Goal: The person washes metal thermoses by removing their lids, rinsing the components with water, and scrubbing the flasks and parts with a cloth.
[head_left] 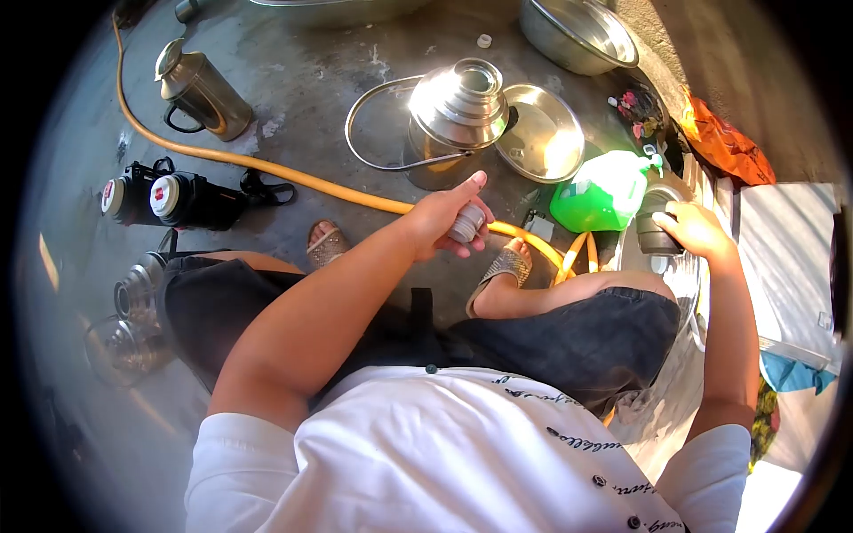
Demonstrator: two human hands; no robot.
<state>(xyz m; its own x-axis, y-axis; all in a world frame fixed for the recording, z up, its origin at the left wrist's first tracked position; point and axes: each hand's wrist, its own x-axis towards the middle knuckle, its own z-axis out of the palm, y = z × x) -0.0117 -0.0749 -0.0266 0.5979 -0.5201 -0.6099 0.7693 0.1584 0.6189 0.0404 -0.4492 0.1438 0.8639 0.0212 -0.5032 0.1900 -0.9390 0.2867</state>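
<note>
My left hand [442, 218], held over the floor between my knees, closes on a small ridged, greyish-white cap [466, 223]. To the right, my right hand [697, 229] has its fingers on the side of a dark grey-brown cylindrical container [657, 238]; part of its grip is hidden. Beside that container stands a bright green plastic jug [600, 194]. Beyond my left hand is a shiny steel can [435, 160] with a wire bail handle, its stepped top catching the sun. A round steel dish [544, 133] leans or lies against its right side.
A yellow-orange hose [311, 179] crosses the floor to my feet. On the left are a steel jug [204, 96] and two black flasks [200, 202] with white tops. A steel basin [579, 37] sits at the back; an orange bag [729, 142] lies right.
</note>
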